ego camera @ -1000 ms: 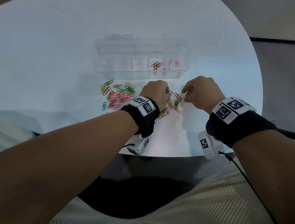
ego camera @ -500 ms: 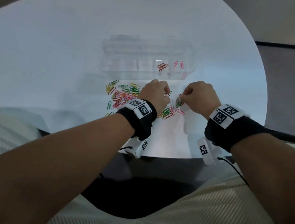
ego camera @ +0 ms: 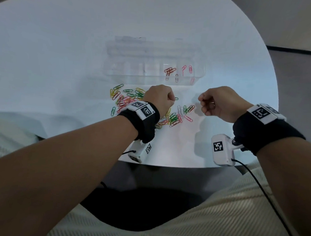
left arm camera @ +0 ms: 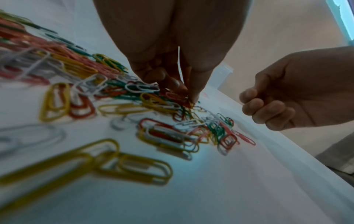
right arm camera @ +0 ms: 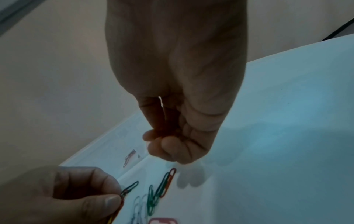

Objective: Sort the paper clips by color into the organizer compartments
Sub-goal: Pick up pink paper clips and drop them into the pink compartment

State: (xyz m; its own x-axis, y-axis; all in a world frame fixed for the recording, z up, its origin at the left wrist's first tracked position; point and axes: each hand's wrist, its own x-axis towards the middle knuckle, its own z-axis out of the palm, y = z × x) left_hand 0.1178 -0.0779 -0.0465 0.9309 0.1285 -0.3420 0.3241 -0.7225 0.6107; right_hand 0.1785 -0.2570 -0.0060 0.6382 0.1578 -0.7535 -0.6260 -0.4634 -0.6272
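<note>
As sorting proceeds at a white table (ego camera: 65, 42), the left hand (ego camera: 159, 98), at centre frame, pinches clips from the multicoloured paper clips (ego camera: 127, 100) heaped below the clear organizer (ego camera: 117, 75), whose right-hand compartments near upper centre hold a few red and pink ones. The right hand (ego camera: 217, 104), right of centre, is curled with fingertips together; whether it holds a clip cannot be told. Light, stiff and slick, the clips likely tangle; pinching one by its looped end looks surest.
</note>
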